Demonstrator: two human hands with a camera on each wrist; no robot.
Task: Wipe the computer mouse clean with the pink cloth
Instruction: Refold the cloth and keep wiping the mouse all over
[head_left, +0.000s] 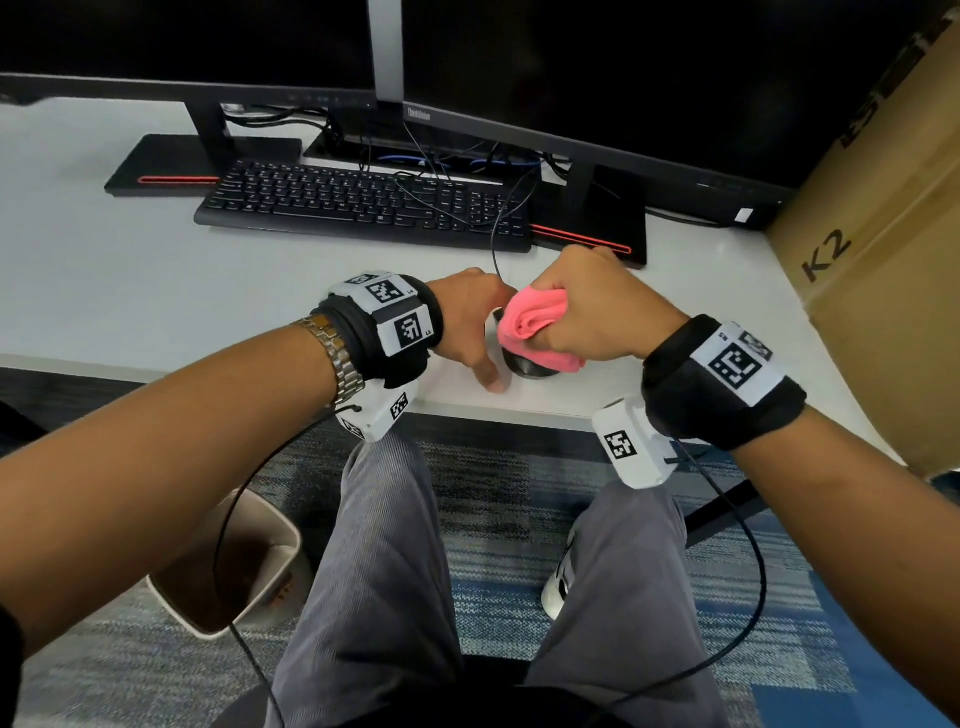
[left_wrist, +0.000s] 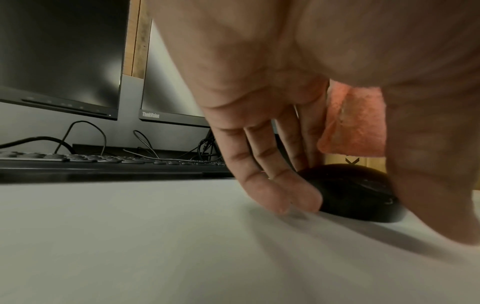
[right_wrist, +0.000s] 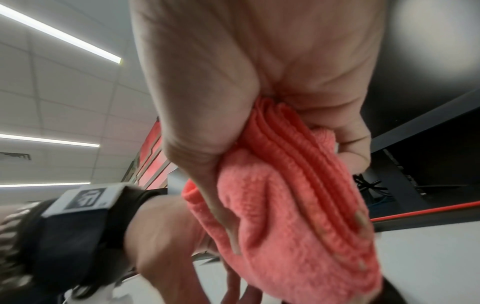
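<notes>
Black computer mouse (head_left: 530, 368) sits on white tabletop (head_left: 156, 291) near front edge, mostly hidden under pink cloth (head_left: 532, 322); only its near rim shows in head view. Right hand (head_left: 597, 312) grips bunched cloth, fingers curled round it. Left hand (head_left: 470, 322): straight fingers (left_wrist: 272, 185) steady mouse's side, thumb opposite. Mouse cable partly hidden behind hands. Right-wrist view is blurred.
</notes>
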